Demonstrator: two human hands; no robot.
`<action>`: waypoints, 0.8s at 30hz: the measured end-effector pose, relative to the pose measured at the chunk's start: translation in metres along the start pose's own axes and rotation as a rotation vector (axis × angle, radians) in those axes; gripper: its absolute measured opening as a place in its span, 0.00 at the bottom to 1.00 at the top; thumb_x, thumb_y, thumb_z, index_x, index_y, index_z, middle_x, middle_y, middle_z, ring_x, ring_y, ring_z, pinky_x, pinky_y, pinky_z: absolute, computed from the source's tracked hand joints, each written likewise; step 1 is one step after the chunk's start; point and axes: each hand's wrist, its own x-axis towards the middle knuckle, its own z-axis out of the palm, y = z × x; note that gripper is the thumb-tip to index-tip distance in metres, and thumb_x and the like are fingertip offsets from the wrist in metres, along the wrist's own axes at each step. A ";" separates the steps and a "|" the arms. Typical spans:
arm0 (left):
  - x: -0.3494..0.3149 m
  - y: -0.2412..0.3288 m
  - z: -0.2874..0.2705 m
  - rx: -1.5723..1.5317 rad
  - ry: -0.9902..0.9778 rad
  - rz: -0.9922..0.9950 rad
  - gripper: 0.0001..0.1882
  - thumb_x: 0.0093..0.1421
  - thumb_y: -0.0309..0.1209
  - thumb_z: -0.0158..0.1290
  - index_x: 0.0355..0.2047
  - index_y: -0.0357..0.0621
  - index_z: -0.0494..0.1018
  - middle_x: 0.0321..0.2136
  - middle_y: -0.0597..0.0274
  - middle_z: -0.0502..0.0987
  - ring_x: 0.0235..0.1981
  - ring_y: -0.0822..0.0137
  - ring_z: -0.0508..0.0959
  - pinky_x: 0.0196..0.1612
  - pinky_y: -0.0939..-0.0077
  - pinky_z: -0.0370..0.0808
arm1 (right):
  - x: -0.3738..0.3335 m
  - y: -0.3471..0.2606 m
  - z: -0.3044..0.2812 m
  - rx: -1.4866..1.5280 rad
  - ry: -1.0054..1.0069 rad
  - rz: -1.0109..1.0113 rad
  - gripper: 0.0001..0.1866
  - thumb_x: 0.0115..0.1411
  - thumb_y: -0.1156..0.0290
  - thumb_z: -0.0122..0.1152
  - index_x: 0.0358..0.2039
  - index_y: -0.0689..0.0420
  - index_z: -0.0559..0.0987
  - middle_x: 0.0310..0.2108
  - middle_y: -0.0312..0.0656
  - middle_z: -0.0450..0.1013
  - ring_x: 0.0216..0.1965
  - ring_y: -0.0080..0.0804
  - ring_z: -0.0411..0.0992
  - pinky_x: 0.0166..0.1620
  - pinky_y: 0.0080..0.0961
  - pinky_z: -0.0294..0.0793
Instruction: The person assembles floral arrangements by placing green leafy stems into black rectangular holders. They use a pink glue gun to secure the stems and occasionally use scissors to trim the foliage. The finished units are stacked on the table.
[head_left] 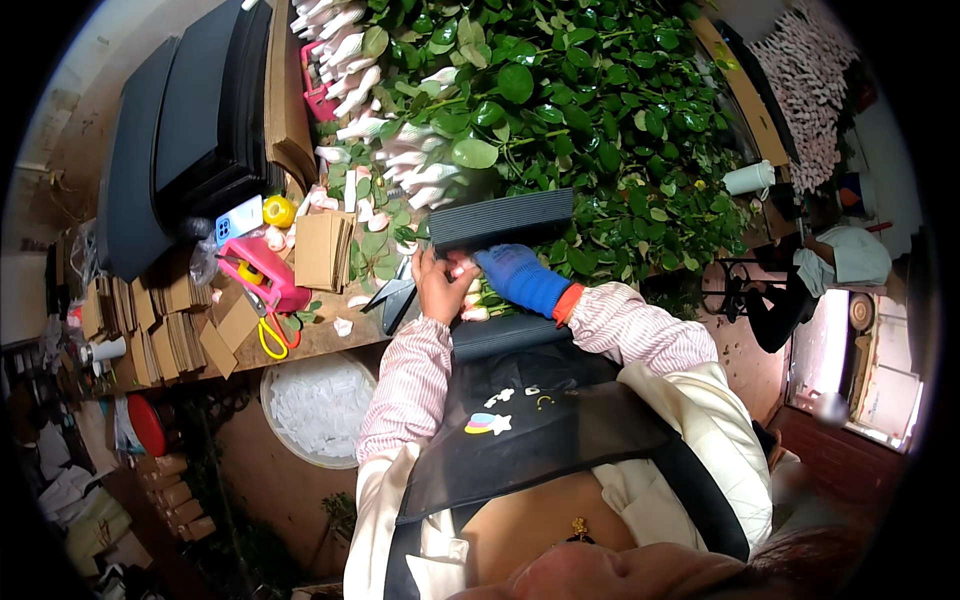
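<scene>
My left hand (442,287) is bare, its fingers bent round a small pale pink rose (459,267). Against the same flowers is my right hand (518,278) in a blue knitted glove, fingertips drawn together and partly hidden. More pink rose heads (474,305) show between and below my hands. Just beyond them a dark ribbed corrugated sheet (502,220) stands raised, while another ribbed part (505,337) lies nearer my apron. Green stems and leaves stick out beside the right glove. Dark-bladed shears (398,299) lie left of my left hand.
Leafy rose stems (600,130) heap the table, with white-netted heads (420,170) at their left. Cardboard pieces (323,250), a pink tape dispenser (265,275), yellow-and-red-handled scissors (272,338) and a phone (238,220) lie left. A tub of white strips (318,408) stands below the edge.
</scene>
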 end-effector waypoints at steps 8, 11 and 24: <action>0.005 0.009 -0.007 0.081 -0.080 -0.071 0.21 0.51 0.42 0.71 0.35 0.36 0.81 0.65 0.33 0.67 0.69 0.33 0.59 0.72 0.50 0.57 | 0.025 -0.009 -0.003 -0.146 -0.173 -0.029 0.16 0.68 0.61 0.53 0.50 0.50 0.83 0.44 0.44 0.84 0.46 0.46 0.83 0.45 0.45 0.81; -0.003 0.016 -0.026 0.003 0.031 -0.041 0.22 0.55 0.42 0.70 0.40 0.37 0.79 0.66 0.34 0.67 0.68 0.35 0.61 0.71 0.52 0.59 | -0.002 0.007 -0.028 0.015 -0.077 -0.107 0.18 0.66 0.55 0.58 0.50 0.52 0.79 0.41 0.48 0.81 0.44 0.49 0.81 0.46 0.45 0.79; -0.069 -0.057 -0.124 -0.265 0.483 -0.398 0.11 0.68 0.28 0.59 0.47 0.38 0.73 0.33 0.62 0.79 0.28 0.74 0.74 0.33 0.75 0.74 | -0.004 -0.031 -0.029 -0.004 -0.247 -0.239 0.29 0.55 0.45 0.69 0.49 0.54 0.78 0.39 0.54 0.81 0.40 0.56 0.80 0.43 0.48 0.79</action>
